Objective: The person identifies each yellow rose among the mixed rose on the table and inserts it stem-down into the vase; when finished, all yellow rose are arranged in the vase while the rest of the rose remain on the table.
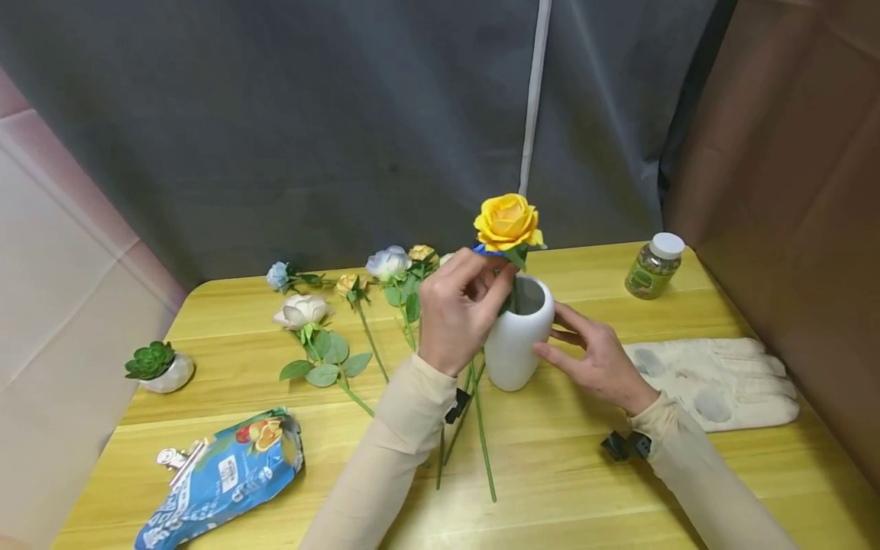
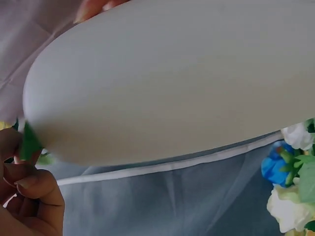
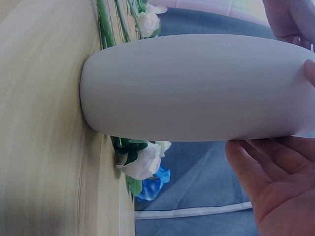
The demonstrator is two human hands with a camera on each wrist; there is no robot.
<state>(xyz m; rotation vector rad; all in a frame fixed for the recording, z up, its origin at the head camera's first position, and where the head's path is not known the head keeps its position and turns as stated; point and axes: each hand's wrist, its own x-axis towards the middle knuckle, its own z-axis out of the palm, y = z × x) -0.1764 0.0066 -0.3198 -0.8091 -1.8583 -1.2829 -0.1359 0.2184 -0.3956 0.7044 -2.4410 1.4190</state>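
Observation:
My left hand point(image 1: 464, 305) pinches a yellow artificial rose point(image 1: 509, 223) just under its bloom, above the mouth of a white vase point(image 1: 516, 344). Part of the rose's stem shows at the vase's opening; the lower stem is hidden. In the left wrist view, green leaf point(image 2: 29, 143) shows at the left hand's fingers. The vase stands upright on the table. At its right side, my right hand point(image 1: 594, 355) holds it, thumb nearer me and fingers farther back. In the right wrist view the right hand point(image 3: 283, 179) touches the vase point(image 3: 197, 88) near its upper part.
Several artificial flowers lie left of and behind the vase, including a white one point(image 1: 302, 312). A potted succulent point(image 1: 161, 368) and clipped blue bag point(image 1: 227, 477) lie left. On the right are a lidded jar point(image 1: 653, 267) and pale gloves point(image 1: 722, 382). Dark curtain hangs behind.

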